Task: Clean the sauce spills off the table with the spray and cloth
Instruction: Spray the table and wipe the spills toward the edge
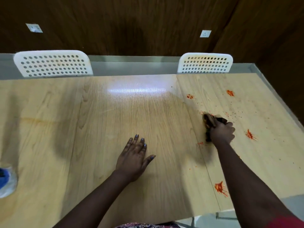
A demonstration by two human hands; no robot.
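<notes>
My right hand (pixel 222 133) grips a bunched dark brown cloth (pixel 211 120) and holds it down on the light wooden table (pixel 115 112), right of centre. Red sauce spills lie around it: one at the far side (pixel 190 96), another further right (pixel 230 92), one just right of my hand (pixel 250 134) and a large one near the front edge (pixel 220 187). Small red specks are scattered beyond the cloth. My left hand (pixel 134 159) rests flat on the table with straight fingers. At the left edge stands a blurred clear bottle with a blue part (pixel 5 180), possibly the spray.
Two white perforated chair backs stand at the table's far side, one on the left (pixel 52 63) and one on the right (pixel 205 63). A dark wood-panelled wall (pixel 131 25) rises behind them. The table's right edge (pixel 278 102) runs diagonally.
</notes>
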